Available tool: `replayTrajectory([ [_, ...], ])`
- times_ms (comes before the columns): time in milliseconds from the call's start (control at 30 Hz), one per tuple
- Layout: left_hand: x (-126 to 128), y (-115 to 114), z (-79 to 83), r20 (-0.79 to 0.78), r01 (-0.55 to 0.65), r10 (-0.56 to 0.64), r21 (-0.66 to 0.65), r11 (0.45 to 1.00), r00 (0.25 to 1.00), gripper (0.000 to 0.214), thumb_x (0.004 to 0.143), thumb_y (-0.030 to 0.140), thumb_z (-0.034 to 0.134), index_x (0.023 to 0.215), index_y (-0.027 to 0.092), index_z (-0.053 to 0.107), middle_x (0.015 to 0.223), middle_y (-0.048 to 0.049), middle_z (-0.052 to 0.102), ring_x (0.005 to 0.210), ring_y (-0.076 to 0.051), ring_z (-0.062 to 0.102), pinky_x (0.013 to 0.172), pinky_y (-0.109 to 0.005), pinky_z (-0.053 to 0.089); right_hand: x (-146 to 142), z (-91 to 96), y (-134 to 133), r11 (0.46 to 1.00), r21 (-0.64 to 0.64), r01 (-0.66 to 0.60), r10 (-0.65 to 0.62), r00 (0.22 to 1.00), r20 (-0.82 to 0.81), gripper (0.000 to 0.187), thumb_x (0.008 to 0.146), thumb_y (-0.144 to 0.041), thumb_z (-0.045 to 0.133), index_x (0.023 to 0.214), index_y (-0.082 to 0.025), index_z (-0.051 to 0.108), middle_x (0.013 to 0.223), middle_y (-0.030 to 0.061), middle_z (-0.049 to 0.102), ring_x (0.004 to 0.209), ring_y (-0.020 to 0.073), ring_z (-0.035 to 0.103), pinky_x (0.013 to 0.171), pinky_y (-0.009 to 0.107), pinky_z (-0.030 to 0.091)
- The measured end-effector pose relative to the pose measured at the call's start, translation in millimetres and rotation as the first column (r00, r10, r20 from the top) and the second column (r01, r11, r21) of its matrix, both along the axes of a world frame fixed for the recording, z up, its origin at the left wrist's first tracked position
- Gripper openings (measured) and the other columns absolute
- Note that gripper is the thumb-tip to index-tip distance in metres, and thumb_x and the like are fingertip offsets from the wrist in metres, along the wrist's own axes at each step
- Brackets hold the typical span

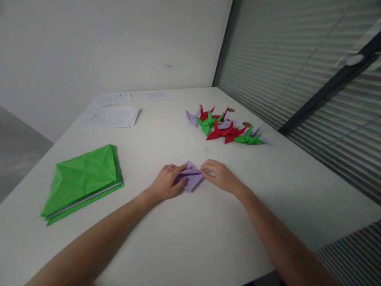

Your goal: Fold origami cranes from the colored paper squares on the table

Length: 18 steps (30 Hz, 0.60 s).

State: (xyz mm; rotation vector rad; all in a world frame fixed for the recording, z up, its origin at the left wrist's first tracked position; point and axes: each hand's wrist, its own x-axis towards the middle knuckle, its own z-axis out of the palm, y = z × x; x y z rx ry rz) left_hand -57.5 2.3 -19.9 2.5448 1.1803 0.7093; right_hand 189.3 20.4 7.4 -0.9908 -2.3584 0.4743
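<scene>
A partly folded sheet of purple origami paper [193,182] lies on the white table between my hands. My left hand [168,182] grips its left side, with thumb and fingers on the folded layers. At the paper's right tip, my right hand [219,174] pinches the edge between thumb and index finger. A narrow raised flap runs across the middle of the paper from one hand to the other. The part of the paper under my left fingers is hidden.
To the left sits a stack of creased green paper sheets [86,171]. Folded paper cranes [226,133] in red, green and purple cluster at the back right, near brown round pieces [247,124]. Printed papers [111,116] lie at the back left. Window blinds [297,67] border the right side.
</scene>
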Motion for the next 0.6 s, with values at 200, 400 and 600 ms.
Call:
replayTrajectory([
  [200,0,0,-1.3,-0.053,0.167,-0.164,0.062,0.984,0.985,0.038,0.087,0.015,0.05,0.124,0.017,0.059,0.114,-0.0114,0.069,0.097,-0.022,0.062,0.086,-0.039,0.047,-15,-4.0,-10,1.0,-0.004,0.01,-0.01,0.985,0.174,0.031,0.075,-0.012,0.069,0.105,-0.019,0.065,0.104,0.0067,0.07,0.098,0.0225,0.061,0.088,0.037,0.043],
  [400,3,-4,2.9,-0.033,0.192,-0.19,0.089,0.977,0.981,0.041,0.092,0.033,0.052,0.129,0.017,0.055,0.121,-0.0129,0.066,0.109,-0.025,0.059,0.094,-0.042,0.045,-17,-8.9,-8,0.999,-0.035,0.042,-0.032,0.965,0.259,0.032,0.077,-0.002,0.063,0.101,-0.021,0.07,0.106,0.0048,0.072,0.1,0.0219,0.061,0.087,0.036,0.042],
  [600,1,-4,3.7,-0.019,0.186,-0.185,0.046,0.982,0.983,0.06,0.092,0.041,0.054,0.142,0.013,0.037,0.117,-0.0152,0.065,0.106,-0.025,0.061,0.094,-0.043,0.045,-13,-6.4,-5,0.989,-0.063,0.136,-0.12,0.969,0.214,0.017,0.083,-0.013,0.064,0.095,-0.022,0.073,0.095,0.0053,0.074,0.091,0.0215,0.063,0.081,0.034,0.043],
])
